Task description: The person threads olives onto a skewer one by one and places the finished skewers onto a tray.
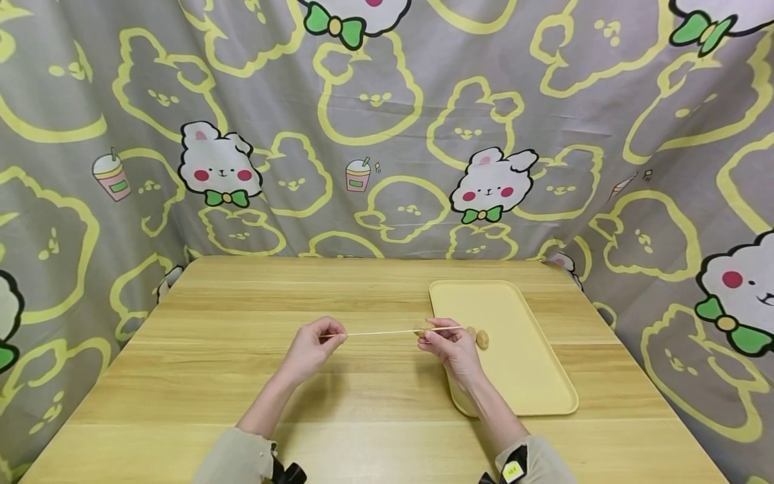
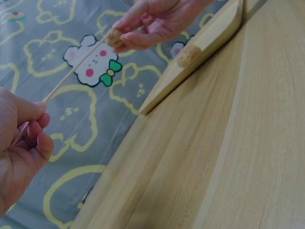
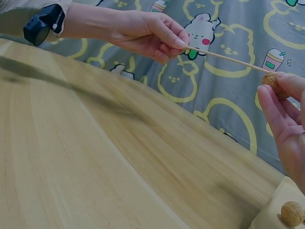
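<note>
My left hand [image 1: 311, 346] pinches a thin wooden skewer [image 1: 381, 333] near one end, thumb against fingers. The stick runs level above the table to my right hand [image 1: 458, 356]. There, thumb and fingers grip a brown, rough, meatball-like ball [image 3: 275, 86] at the skewer. Beyond that hand, the skewer's far end shows in the head view. Whether the stick passes through the ball is hidden by the fingers. More brown balls [image 1: 482, 339] lie on the yellow tray [image 1: 520, 383], just past my right hand.
The tray stands on the right part of the wooden table [image 1: 375, 393]. A grey curtain [image 1: 387, 121] with yellow outlines and white rabbits hangs behind the table and along both sides. Black devices are strapped at both wrists over beige sleeves [image 1: 232, 460].
</note>
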`<state>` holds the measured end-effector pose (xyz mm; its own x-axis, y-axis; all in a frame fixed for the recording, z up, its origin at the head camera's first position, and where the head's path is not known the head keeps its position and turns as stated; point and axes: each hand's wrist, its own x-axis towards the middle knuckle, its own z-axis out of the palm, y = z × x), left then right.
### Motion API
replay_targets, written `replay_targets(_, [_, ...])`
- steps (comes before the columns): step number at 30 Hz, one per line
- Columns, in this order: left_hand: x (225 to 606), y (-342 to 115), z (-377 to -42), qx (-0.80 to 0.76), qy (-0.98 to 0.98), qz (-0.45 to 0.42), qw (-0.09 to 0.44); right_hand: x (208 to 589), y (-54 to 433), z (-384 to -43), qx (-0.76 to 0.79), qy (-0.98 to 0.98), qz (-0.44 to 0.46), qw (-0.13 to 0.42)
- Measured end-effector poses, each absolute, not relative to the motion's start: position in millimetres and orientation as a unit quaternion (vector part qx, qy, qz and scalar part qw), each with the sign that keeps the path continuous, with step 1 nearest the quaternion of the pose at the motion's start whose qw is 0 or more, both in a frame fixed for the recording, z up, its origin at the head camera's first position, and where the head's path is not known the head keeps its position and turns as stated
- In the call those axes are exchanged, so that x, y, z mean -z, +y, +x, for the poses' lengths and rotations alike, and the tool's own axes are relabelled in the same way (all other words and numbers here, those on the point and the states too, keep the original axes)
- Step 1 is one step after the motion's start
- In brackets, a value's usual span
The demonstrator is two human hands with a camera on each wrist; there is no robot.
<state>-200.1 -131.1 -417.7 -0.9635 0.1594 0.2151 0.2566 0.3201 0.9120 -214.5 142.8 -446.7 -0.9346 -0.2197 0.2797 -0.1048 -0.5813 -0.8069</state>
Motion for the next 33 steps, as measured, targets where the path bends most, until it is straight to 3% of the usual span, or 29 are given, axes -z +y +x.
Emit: replay_targets(33, [412.6, -112.3, -205.0, 0.56, -0.814, -0.149, 0.045, 446.1, 142.0, -215.3, 0.869, 0.463, -0.172, 0.035])
